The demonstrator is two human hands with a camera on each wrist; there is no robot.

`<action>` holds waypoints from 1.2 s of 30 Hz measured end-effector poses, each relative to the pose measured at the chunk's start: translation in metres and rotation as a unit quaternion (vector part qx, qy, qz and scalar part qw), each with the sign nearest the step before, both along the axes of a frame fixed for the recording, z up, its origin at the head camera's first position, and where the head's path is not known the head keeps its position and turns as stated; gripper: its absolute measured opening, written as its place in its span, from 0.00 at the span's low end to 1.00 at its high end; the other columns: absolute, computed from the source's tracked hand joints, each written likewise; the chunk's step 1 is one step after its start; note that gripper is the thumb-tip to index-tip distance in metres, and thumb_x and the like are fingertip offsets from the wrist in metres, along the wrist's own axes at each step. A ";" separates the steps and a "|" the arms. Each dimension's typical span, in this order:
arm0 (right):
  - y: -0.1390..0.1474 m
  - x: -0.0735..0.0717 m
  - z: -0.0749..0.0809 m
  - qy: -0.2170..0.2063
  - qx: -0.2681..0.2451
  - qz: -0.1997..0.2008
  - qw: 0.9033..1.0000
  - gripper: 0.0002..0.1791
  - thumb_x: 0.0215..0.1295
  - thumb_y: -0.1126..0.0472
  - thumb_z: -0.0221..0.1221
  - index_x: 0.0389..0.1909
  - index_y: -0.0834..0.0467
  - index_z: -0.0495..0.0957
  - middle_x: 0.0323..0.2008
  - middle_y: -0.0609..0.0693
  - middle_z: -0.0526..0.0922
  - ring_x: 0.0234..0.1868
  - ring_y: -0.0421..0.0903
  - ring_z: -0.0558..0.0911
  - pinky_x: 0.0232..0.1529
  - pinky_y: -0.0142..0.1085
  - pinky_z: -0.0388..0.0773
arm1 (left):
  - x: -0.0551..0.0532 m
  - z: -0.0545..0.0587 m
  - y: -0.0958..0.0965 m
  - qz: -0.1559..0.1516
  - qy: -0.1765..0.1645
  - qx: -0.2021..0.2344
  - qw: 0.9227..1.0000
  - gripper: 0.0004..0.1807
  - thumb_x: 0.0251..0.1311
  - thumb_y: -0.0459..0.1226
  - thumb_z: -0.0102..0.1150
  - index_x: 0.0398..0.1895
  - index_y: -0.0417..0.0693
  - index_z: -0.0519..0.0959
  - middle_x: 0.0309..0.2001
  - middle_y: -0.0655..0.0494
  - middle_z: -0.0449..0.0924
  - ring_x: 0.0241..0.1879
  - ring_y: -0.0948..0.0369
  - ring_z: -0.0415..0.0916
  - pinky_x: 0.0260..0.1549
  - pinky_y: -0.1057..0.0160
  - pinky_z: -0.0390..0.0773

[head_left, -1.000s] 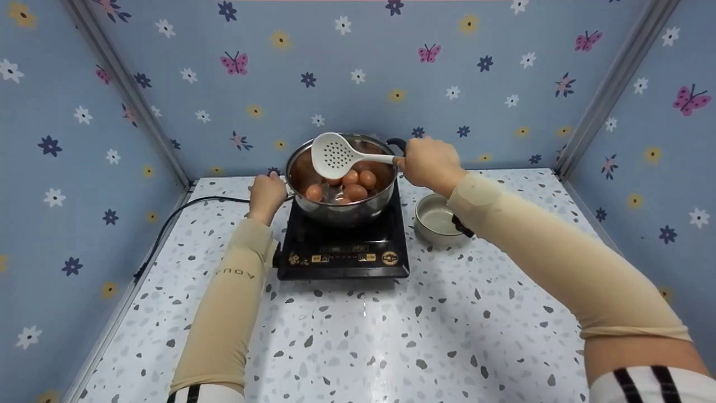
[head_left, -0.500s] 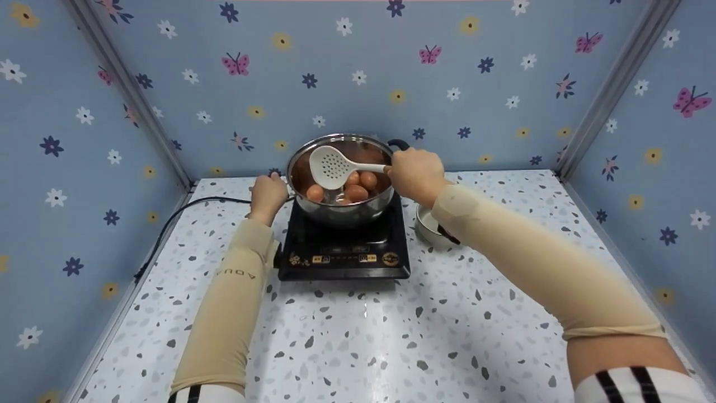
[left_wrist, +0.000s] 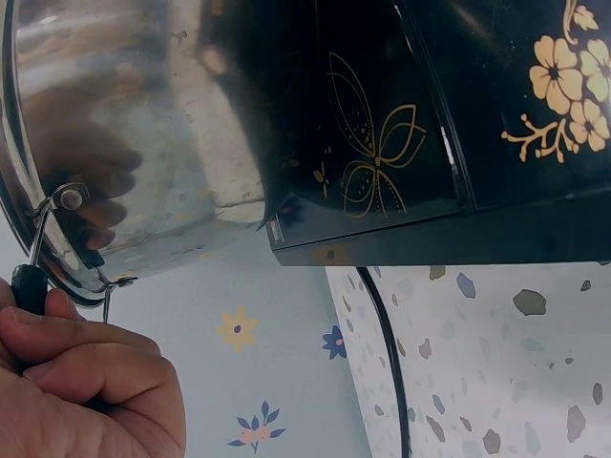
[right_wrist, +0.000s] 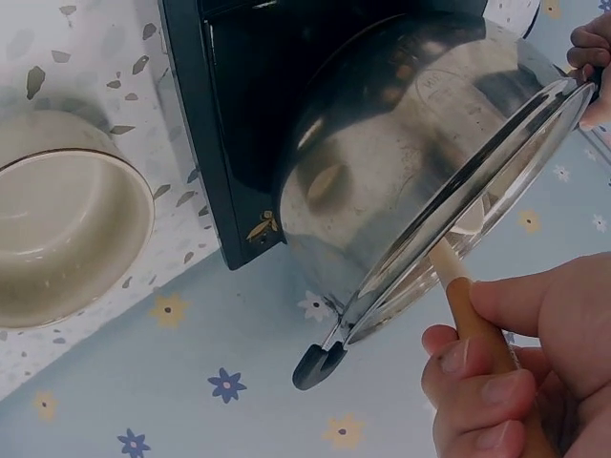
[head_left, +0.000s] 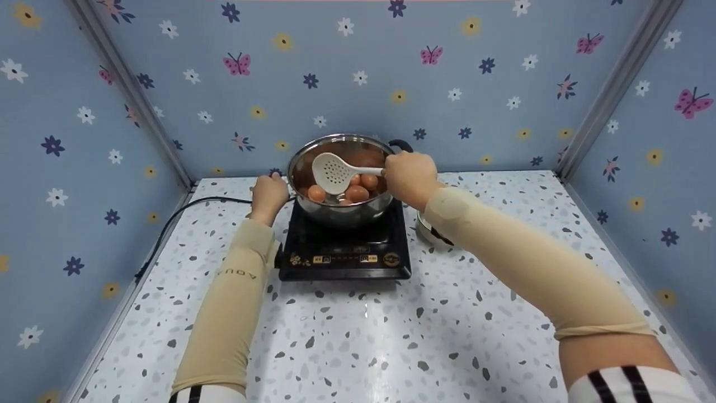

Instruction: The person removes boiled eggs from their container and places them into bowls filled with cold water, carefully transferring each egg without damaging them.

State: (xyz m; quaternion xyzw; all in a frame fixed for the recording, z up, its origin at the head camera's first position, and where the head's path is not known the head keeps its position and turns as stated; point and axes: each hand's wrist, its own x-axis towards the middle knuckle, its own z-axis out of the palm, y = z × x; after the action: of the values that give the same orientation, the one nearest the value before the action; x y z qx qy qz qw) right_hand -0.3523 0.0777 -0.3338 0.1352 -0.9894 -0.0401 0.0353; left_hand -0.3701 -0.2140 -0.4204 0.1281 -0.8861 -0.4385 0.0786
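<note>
A steel pot [head_left: 347,215] stands on a black induction cooker [head_left: 344,263], with several brown eggs [head_left: 357,193] inside. My left hand [head_left: 268,196] grips the pot's left handle, its fingers curled round the black grip [left_wrist: 30,286] in the left wrist view. My right hand [head_left: 413,176] holds a white slotted skimmer [head_left: 334,172] by its wooden handle [right_wrist: 477,329]. The skimmer's perforated head is tilted within the pot's opening, over the eggs. Whether it touches an egg I cannot tell. The pot's right handle [right_wrist: 320,364] is untouched beside my right hand.
A cream bowl [right_wrist: 76,229] with a dark rim stands on the speckled table right of the cooker, partly hidden by my right forearm in the head view. A black cord [head_left: 168,224] runs off left. Flower-patterned walls [head_left: 358,67] enclose the table.
My right hand has moved left and down, lowering the skimmer's head into the pot's opening. The forearm now covers more of the bowl. My left hand stays on the pot handle.
</note>
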 end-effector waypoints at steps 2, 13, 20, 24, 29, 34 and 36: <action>-0.002 0.000 0.000 -0.003 0.000 0.001 1.000 0.18 0.85 0.50 0.56 0.46 0.59 0.88 0.40 0.57 0.91 0.41 0.58 0.90 0.45 0.56 0.88 | 0.000 0.000 0.000 -0.002 0.002 0.000 1.000 0.29 0.87 0.41 0.30 0.53 0.25 0.78 0.64 0.21 0.78 0.71 0.28 0.70 0.73 0.33 0.67; -0.007 0.001 0.000 -0.028 0.005 0.007 1.000 0.15 0.78 0.52 0.63 0.48 0.60 0.87 0.45 0.58 0.90 0.46 0.58 0.89 0.46 0.56 0.88 | -0.003 -0.003 -0.002 0.011 0.004 -0.014 1.000 0.30 0.86 0.40 0.30 0.53 0.23 0.80 0.63 0.20 0.78 0.68 0.26 0.72 0.71 0.33 0.68; -0.010 0.000 0.011 -0.066 -0.006 -0.009 0.998 0.15 0.76 0.51 0.60 0.47 0.59 0.86 0.45 0.56 0.89 0.44 0.56 0.88 0.46 0.56 0.87 | -0.001 -0.002 0.000 0.006 0.003 -0.007 1.000 0.25 0.87 0.40 0.30 0.38 0.35 0.75 0.59 0.21 0.80 0.69 0.26 0.71 0.72 0.33 0.67; -0.009 -0.001 0.014 -0.088 -0.014 -0.018 0.996 0.14 0.75 0.51 0.59 0.46 0.57 0.86 0.48 0.55 0.88 0.44 0.54 0.85 0.47 0.55 0.86 | -0.001 -0.001 0.000 0.005 0.003 -0.008 1.000 0.28 0.87 0.40 0.30 0.47 0.28 0.79 0.61 0.21 0.79 0.69 0.26 0.70 0.73 0.33 0.67; -0.004 -0.003 0.022 -0.124 -0.025 -0.022 0.992 0.12 0.69 0.55 0.59 0.48 0.54 0.84 0.48 0.53 0.86 0.43 0.52 0.80 0.43 0.50 0.81 | -0.001 -0.001 0.001 0.009 0.001 -0.005 1.000 0.28 0.87 0.41 0.31 0.49 0.27 0.79 0.62 0.22 0.79 0.69 0.28 0.71 0.73 0.34 0.68; 0.002 -0.009 0.030 -0.169 -0.034 -0.034 0.984 0.12 0.68 0.52 0.59 0.45 0.54 0.83 0.41 0.50 0.84 0.37 0.49 0.79 0.36 0.45 0.74 | -0.001 -0.001 0.003 0.012 -0.001 -0.012 1.000 0.29 0.87 0.41 0.30 0.51 0.25 0.79 0.60 0.22 0.80 0.67 0.29 0.74 0.70 0.33 0.70; 0.004 -0.013 0.031 -0.194 -0.041 -0.039 0.979 0.11 0.69 0.50 0.60 0.41 0.53 0.84 0.34 0.48 0.83 0.31 0.46 0.78 0.32 0.42 0.73 | -0.001 -0.001 0.003 0.015 -0.004 -0.017 1.000 0.30 0.87 0.41 0.29 0.56 0.24 0.80 0.61 0.22 0.80 0.65 0.29 0.75 0.68 0.33 0.72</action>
State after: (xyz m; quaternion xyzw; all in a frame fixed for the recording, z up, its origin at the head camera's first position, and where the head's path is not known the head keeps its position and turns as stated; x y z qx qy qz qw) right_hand -0.3652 0.0819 -0.3025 0.0997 -0.9828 0.0257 -0.1533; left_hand -0.3712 -0.2112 -0.4211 0.1419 -0.8918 -0.4215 0.0834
